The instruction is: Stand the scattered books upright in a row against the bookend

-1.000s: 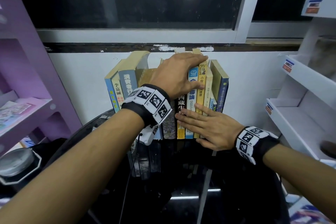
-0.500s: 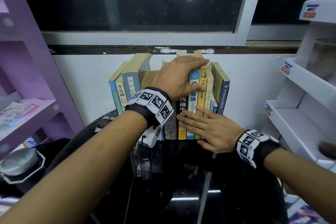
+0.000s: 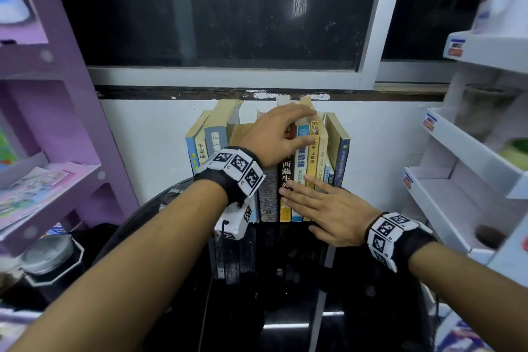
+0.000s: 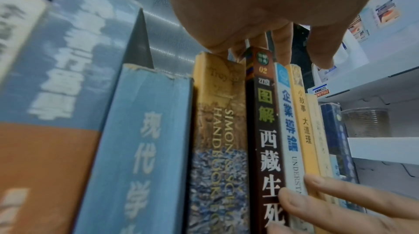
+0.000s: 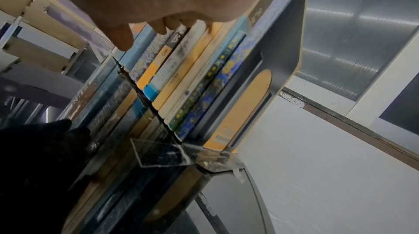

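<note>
On top of the row, left hand (image 3: 274, 137) drapes over the book tops, fingers spread and bent over them, thumb on a spine front. Right hand (image 3: 328, 206) lies flat, fingers straight and slightly apart, pressing lower spines. Books (image 3: 300, 168) upright on black table (image 3: 285, 308), close to white wall (image 3: 148, 134); about ten spines countable. Right wrist view alone shows the bookend (image 5: 283, 44), grey, touching the last blue book; head view hides it. Purple shelf (image 3: 57, 128) left, white shelves (image 3: 457, 174) right, both well apart from the row
</note>
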A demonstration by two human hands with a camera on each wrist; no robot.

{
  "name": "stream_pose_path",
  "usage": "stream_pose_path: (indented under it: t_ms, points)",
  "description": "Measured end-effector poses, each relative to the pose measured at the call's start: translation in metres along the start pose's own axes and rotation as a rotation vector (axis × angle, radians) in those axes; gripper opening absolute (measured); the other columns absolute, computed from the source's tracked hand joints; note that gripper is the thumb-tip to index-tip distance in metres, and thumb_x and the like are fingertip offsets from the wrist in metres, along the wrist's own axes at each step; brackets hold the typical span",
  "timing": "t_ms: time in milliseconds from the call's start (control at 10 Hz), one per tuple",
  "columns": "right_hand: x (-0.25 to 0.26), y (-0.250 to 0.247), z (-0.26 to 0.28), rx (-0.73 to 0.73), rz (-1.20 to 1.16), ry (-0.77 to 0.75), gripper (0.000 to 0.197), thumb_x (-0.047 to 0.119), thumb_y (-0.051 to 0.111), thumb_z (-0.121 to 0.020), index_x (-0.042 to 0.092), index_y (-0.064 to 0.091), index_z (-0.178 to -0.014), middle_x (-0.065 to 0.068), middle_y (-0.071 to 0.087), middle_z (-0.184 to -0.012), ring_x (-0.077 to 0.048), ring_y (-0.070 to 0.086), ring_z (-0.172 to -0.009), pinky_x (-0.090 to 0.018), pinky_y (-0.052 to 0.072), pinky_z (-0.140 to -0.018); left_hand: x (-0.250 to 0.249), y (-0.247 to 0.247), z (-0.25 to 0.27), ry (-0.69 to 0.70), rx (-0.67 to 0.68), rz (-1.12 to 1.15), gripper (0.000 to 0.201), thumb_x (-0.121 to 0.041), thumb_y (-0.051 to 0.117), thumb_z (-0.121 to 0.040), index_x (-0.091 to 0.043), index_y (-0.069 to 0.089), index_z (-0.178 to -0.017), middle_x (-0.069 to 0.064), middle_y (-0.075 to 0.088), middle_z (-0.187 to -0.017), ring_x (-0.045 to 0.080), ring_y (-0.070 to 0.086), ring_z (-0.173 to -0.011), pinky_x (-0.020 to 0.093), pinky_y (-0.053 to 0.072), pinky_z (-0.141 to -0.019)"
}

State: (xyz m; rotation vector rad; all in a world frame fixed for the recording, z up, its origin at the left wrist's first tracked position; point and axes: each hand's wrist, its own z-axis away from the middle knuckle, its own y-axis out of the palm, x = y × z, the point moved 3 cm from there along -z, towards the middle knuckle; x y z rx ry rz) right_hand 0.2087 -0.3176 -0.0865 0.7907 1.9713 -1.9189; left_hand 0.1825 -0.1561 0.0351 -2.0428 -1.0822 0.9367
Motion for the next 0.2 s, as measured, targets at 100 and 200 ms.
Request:
stream_pose_path:
  t_ms: [100, 200]
  points:
    - [0.006, -0.007, 0.006, -0.015, 0.010, 0.010, 0.071, 0.042, 0.046, -0.088, 0.011, 0.032, -0.150, -0.008, 0.020, -0.160, -0.024, 0.010, -0.150, -0.047, 0.005, -0.118, -0.003, -0.011, 0.018, -0.008, -0.040, 0.049, 0.050, -0.040, 0.058, -0.091, -0.025, 0.049, -0.137, -0.003, 0.045, -0.146, 0.012, 0.038, -0.135, 0.032, 0.028, -0.111]
    - [0.013, -0.018, 0.010, -0.058, 0.010, 0.072, 0.066, 0.043, 0.046, -0.089, 0.012, 0.039, -0.147, -0.007, 0.029, -0.157, -0.024, 0.017, -0.148, -0.046, 0.008, -0.117, -0.002, -0.023, 0.045, -0.035, -0.062, 0.103, 0.043, -0.034, 0.057, -0.093, -0.023, 0.051, -0.134, -0.005, 0.052, -0.139, 0.007, 0.045, -0.125, 0.023, 0.035, -0.104]
